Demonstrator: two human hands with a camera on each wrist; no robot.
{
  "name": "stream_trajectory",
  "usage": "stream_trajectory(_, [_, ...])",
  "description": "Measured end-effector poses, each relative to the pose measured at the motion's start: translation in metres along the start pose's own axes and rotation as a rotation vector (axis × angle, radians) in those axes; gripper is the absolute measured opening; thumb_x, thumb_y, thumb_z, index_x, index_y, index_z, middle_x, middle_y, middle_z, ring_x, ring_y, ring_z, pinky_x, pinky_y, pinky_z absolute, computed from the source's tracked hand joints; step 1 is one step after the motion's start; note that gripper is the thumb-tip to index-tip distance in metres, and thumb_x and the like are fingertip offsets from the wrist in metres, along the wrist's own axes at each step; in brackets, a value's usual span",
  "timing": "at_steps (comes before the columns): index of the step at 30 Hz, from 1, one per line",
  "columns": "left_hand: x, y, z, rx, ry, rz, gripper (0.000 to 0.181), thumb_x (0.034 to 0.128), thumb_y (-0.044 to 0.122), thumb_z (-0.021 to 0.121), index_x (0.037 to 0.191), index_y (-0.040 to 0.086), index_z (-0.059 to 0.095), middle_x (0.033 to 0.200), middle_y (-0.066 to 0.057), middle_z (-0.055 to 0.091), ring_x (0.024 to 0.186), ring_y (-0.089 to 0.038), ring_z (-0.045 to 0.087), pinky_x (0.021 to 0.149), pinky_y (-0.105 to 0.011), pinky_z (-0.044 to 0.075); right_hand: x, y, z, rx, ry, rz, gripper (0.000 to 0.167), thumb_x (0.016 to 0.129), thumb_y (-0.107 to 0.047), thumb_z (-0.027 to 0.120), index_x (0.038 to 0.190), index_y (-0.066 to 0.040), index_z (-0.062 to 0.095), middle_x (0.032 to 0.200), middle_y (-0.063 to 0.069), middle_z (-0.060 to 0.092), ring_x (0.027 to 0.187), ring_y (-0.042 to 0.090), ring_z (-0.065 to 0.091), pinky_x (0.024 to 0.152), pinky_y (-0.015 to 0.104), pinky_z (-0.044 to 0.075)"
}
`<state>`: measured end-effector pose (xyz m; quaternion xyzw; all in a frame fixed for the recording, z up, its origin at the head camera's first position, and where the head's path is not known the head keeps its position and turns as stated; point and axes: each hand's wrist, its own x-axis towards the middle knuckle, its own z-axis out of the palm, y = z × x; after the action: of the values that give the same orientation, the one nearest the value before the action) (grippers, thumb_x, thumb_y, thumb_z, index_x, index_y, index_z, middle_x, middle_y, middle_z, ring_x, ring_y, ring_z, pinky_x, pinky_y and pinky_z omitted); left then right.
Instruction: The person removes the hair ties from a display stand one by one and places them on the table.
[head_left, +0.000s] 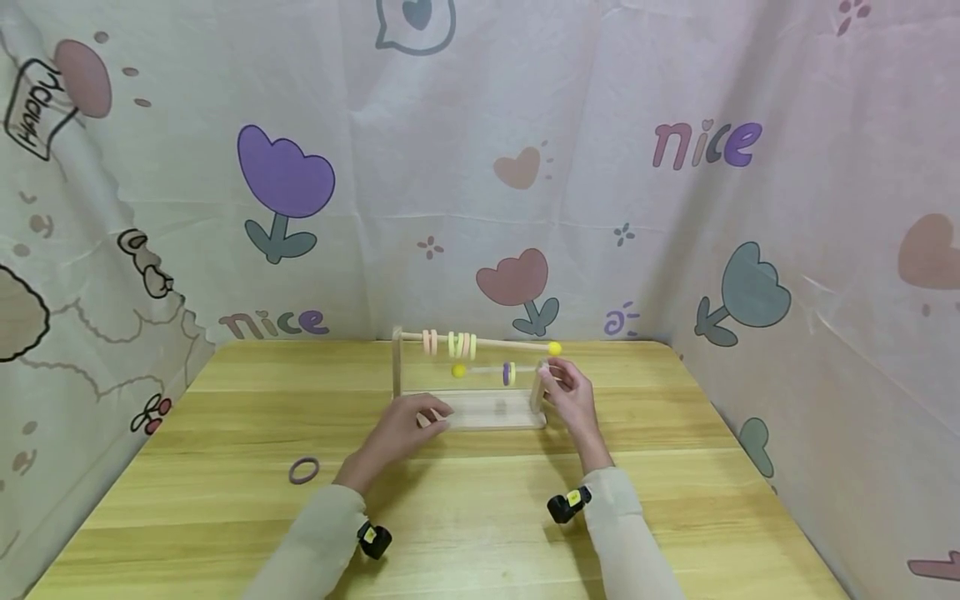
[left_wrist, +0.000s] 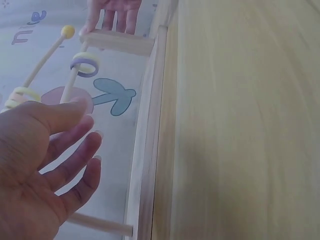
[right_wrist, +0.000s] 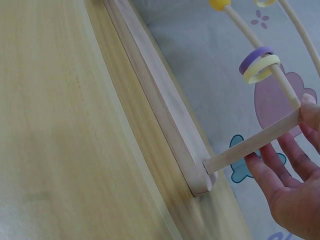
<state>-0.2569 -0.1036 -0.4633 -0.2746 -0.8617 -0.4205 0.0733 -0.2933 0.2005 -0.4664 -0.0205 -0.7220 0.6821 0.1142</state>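
Observation:
A wooden rack with a flat base and two posts stands on the table. My right hand pinches the top of the shorter right post between thumb and fingers. From that post a thin rod reaches left, bearing a purple ring and a pale yellow ring, with a yellow ball at its free end. The upper rod holds several pink, green and yellow rings and ends in another yellow ball. My left hand, fingers loosely bent and holding nothing, is at the base's left front.
A loose purple ring lies on the wooden table, left of my left forearm. Behind the table hangs a printed cloth, which also closes off both sides. Each wrist carries a small black camera.

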Motion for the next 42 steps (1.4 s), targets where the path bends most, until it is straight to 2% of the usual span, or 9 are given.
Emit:
stream_trajectory(5, [0.009,0.004,0.006,0.001,0.018,0.001,0.015,0.0923,0.008,0.076,0.106,0.004,0.078,0.104,-0.009,0.079,0.084,-0.017,0.072,0.071,-0.022,0.057,0.0,0.001,0.001,-0.001,0.004,-0.012,0.038,0.102,-0.014,0.065,0.137,0.0,0.06,0.132,0.026,0.064,0.11,0.023,0.067,0.096,0.043,0.061])
stream_trajectory(11, [0.021,0.009,0.014,-0.01,0.058,0.024,0.013,0.0929,0.01,0.076,0.104,0.004,0.079,0.104,-0.009,0.079,0.082,-0.019,0.073,0.068,-0.02,0.057,-0.001,0.001,0.002,0.003,0.012,-0.018,0.038,0.102,-0.013,0.065,0.137,0.0,0.06,0.13,0.025,0.065,0.105,0.017,0.067,0.095,0.042,0.061])
stream_trajectory(16, [0.029,0.013,0.021,-0.066,0.048,0.03,0.016,0.094,0.009,0.075,0.109,0.003,0.077,0.111,-0.014,0.078,0.084,-0.023,0.075,0.07,-0.02,0.059,-0.002,0.0,0.001,-0.003,0.012,-0.011,0.038,0.102,-0.015,0.065,0.137,0.0,0.06,0.131,0.025,0.065,0.103,0.016,0.067,0.094,0.042,0.061])
stream_trajectory(25, [0.044,0.017,0.034,-0.078,0.025,-0.048,0.025,0.096,0.014,0.074,0.119,0.003,0.075,0.121,-0.014,0.076,0.09,-0.023,0.075,0.07,-0.025,0.06,-0.001,0.0,0.001,0.001,0.008,-0.01,0.038,0.102,-0.013,0.065,0.137,0.0,0.06,0.132,0.026,0.064,0.104,0.017,0.068,0.094,0.042,0.062])
stream_trajectory(29, [0.05,0.02,0.04,-0.083,0.043,-0.069,0.024,0.0962,0.015,0.074,0.118,0.005,0.076,0.121,-0.011,0.077,0.088,-0.02,0.074,0.07,-0.026,0.06,-0.002,0.0,0.001,-0.002,0.005,-0.01,0.038,0.102,-0.013,0.065,0.137,0.0,0.059,0.132,0.026,0.064,0.105,0.018,0.067,0.094,0.042,0.062])
stream_trajectory(36, [0.063,0.027,0.052,-0.081,0.085,-0.104,0.025,0.096,0.018,0.075,0.118,0.007,0.077,0.117,-0.008,0.079,0.083,-0.016,0.075,0.071,-0.026,0.061,-0.001,0.002,0.0,0.001,-0.008,-0.021,0.039,0.103,-0.014,0.064,0.139,0.001,0.058,0.135,0.029,0.062,0.119,0.035,0.065,0.098,0.046,0.06])
stream_trajectory(40, [0.069,0.03,0.058,-0.068,0.1,-0.136,0.024,0.096,0.02,0.075,0.118,0.01,0.078,0.115,-0.007,0.079,0.081,-0.014,0.074,0.072,-0.025,0.061,0.0,0.003,0.0,0.001,-0.007,-0.026,0.039,0.103,-0.014,0.064,0.138,0.0,0.058,0.134,0.028,0.063,0.119,0.034,0.065,0.096,0.043,0.061])
stream_trajectory(42, [0.071,0.031,0.061,-0.059,0.114,-0.134,0.023,0.0962,0.02,0.074,0.116,0.009,0.078,0.112,-0.007,0.08,0.082,-0.015,0.074,0.073,-0.025,0.061,0.0,0.003,0.0,-0.005,-0.005,-0.027,0.038,0.103,-0.014,0.064,0.138,-0.001,0.059,0.134,0.027,0.064,0.117,0.032,0.066,0.094,0.04,0.062])
